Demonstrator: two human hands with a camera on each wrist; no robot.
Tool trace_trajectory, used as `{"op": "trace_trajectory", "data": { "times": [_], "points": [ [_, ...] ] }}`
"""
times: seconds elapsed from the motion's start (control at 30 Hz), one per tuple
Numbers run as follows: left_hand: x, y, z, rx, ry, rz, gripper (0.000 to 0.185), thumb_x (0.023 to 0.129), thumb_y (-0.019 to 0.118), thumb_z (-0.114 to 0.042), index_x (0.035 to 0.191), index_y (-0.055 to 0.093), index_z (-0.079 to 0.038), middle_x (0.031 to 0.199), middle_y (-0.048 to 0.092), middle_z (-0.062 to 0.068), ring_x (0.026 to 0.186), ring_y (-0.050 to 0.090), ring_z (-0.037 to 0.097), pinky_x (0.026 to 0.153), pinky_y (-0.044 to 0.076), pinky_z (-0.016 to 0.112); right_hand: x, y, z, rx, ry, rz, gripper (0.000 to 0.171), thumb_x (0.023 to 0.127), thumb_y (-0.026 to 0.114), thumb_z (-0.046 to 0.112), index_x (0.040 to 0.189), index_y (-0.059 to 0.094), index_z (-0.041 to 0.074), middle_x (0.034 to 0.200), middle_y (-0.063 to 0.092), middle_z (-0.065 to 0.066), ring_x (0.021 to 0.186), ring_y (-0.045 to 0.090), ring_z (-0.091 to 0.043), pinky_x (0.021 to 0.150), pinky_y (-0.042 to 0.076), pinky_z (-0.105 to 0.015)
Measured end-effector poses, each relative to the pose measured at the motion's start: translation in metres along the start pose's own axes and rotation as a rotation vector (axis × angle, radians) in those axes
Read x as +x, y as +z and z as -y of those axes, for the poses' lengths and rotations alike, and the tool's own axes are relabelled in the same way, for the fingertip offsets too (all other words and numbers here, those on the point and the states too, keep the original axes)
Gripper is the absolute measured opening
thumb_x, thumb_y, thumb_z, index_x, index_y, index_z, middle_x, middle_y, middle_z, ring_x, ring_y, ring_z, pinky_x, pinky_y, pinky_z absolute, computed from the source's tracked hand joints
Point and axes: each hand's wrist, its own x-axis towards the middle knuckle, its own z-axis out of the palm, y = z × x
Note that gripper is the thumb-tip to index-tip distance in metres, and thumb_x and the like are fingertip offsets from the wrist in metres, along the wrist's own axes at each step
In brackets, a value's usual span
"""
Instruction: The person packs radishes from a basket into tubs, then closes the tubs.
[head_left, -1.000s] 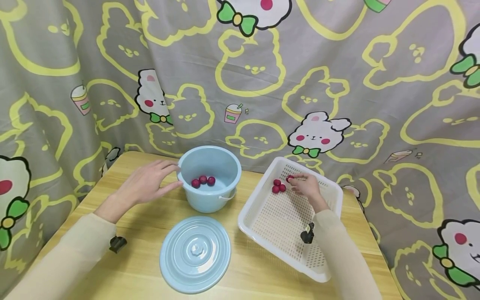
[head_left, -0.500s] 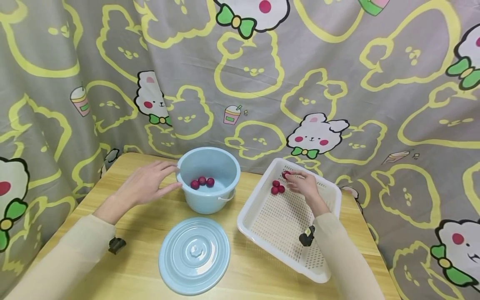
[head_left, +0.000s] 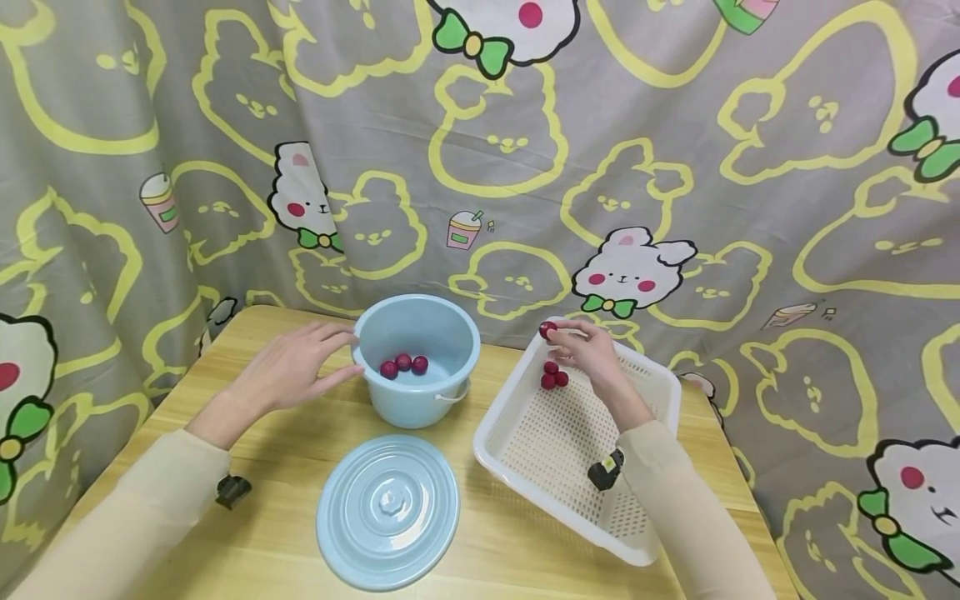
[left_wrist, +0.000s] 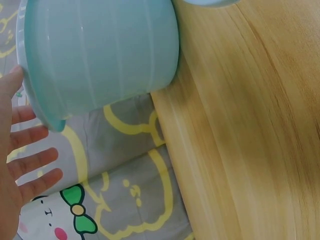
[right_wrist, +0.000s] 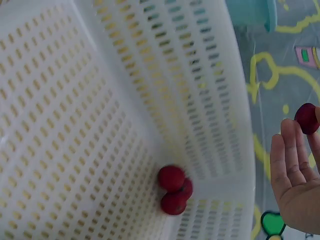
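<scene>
Three dark red balls [head_left: 403, 364] lie inside the light blue bucket [head_left: 417, 357] at the far middle of the wooden table [head_left: 270, 500]. Two or three more [head_left: 553, 374] sit bunched in the far left corner of the white perforated basket [head_left: 570, 442]; the head view shows three, the wrist view a tight clump. One further ball [head_left: 547, 329] is pinched at the fingertips of the right hand [head_left: 588, 350], raised over the basket's far rim. One left hand [head_left: 288, 367], fingers relaxed and spread, rests against the bucket's left side. One round blue lid [head_left: 387, 510] lies flat on the table, near the bucket.
</scene>
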Motion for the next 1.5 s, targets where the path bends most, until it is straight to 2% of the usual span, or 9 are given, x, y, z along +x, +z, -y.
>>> {"op": "trace_trajectory", "data": {
  "times": [0.13, 0.3, 0.47, 0.53, 0.8, 1.1, 1.17, 1.33, 1.5],
  "points": [
    [-0.001, 0.0, 0.0, -0.003, -0.001, -0.001, 0.047, 0.099, 0.072, -0.047, 0.13, 0.072, -0.012, 0.135, 0.071, 0.011, 0.121, 0.07, 0.037, 0.087, 0.062, 0.058, -0.005, 0.018, 0.016, -0.015, -0.036, 0.053, 0.043, 0.101, 0.074, 0.029, 0.134, 0.063, 0.004, 0.094, 0.08, 0.007, 0.084, 0.079, -0.016, 0.087, 0.066, -0.033],
    [-0.001, -0.001, 0.0, 0.0, -0.003, 0.002, 0.047, 0.099, 0.072, -0.047, 0.13, 0.072, -0.012, 0.135, 0.071, 0.011, 0.121, 0.07, 0.037, 0.087, 0.063, 0.058, -0.009, 0.042, 0.034, -0.045, -0.063, 0.111, 0.043, 0.101, 0.074, 0.028, 0.135, 0.064, 0.005, 0.099, 0.08, 0.006, 0.087, 0.08, -0.017, 0.088, 0.067, -0.037],
    [-0.002, 0.0, 0.001, 0.006, -0.005, 0.002, 0.048, 0.098, 0.072, -0.048, 0.13, 0.071, -0.012, 0.135, 0.071, 0.012, 0.122, 0.07, 0.038, 0.086, 0.063, 0.058, -0.015, 0.069, 0.049, -0.071, -0.102, 0.172, 0.039, 0.1, 0.075, 0.024, 0.133, 0.066, 0.007, 0.118, 0.079, -0.017, 0.087, 0.08, -0.019, 0.085, 0.067, -0.034],
    [-0.002, -0.001, 0.001, 0.006, -0.008, 0.003, 0.048, 0.098, 0.072, -0.048, 0.131, 0.071, -0.012, 0.135, 0.071, 0.012, 0.122, 0.07, 0.038, 0.085, 0.063, 0.058, -0.017, 0.079, 0.054, -0.053, -0.112, 0.204, 0.036, 0.099, 0.075, 0.022, 0.132, 0.067, 0.007, 0.12, 0.077, -0.022, 0.088, 0.08, -0.021, 0.085, 0.067, -0.034],
    [-0.002, 0.001, 0.001, 0.004, -0.007, 0.004, 0.047, 0.099, 0.072, -0.048, 0.13, 0.071, -0.013, 0.135, 0.071, 0.011, 0.122, 0.07, 0.037, 0.084, 0.063, 0.058, -0.016, 0.115, 0.064, -0.043, -0.117, 0.278, 0.034, 0.097, 0.078, 0.021, 0.127, 0.07, 0.008, 0.101, 0.081, -0.005, 0.081, 0.079, -0.018, 0.086, 0.067, -0.039],
    [-0.002, 0.001, 0.001, -0.002, -0.009, 0.004, 0.047, 0.098, 0.072, -0.048, 0.13, 0.071, -0.013, 0.135, 0.071, 0.011, 0.122, 0.069, 0.037, 0.086, 0.062, 0.058, -0.011, 0.141, 0.067, -0.098, -0.142, 0.316, 0.029, 0.098, 0.077, 0.021, 0.123, 0.071, 0.01, 0.108, 0.08, -0.02, 0.1, 0.078, -0.043, 0.089, 0.066, -0.043],
    [-0.001, 0.001, 0.0, -0.006, -0.011, 0.007, 0.048, 0.098, 0.072, -0.048, 0.13, 0.071, -0.013, 0.135, 0.071, 0.011, 0.123, 0.069, 0.037, 0.088, 0.062, 0.058, -0.01, 0.144, 0.067, -0.106, -0.141, 0.32, 0.028, 0.098, 0.077, 0.021, 0.123, 0.071, 0.009, 0.11, 0.079, -0.022, 0.095, 0.079, -0.039, 0.09, 0.066, -0.043],
    [0.001, 0.0, 0.0, -0.008, -0.013, 0.014, 0.048, 0.099, 0.071, -0.049, 0.131, 0.071, -0.012, 0.136, 0.071, 0.012, 0.124, 0.069, 0.037, 0.091, 0.062, 0.059, -0.008, 0.149, 0.067, -0.127, -0.129, 0.332, 0.03, 0.098, 0.077, 0.02, 0.125, 0.071, 0.008, 0.109, 0.08, -0.021, 0.079, 0.077, -0.015, 0.092, 0.065, -0.05],
    [0.002, 0.0, -0.001, -0.009, -0.014, 0.014, 0.049, 0.099, 0.071, -0.049, 0.131, 0.071, -0.012, 0.136, 0.071, 0.012, 0.125, 0.068, 0.038, 0.093, 0.061, 0.06, -0.006, 0.149, 0.067, -0.137, -0.114, 0.338, 0.032, 0.097, 0.077, 0.02, 0.126, 0.071, 0.008, 0.109, 0.08, -0.02, 0.076, 0.076, -0.012, 0.091, 0.066, -0.048]
  ]
}}
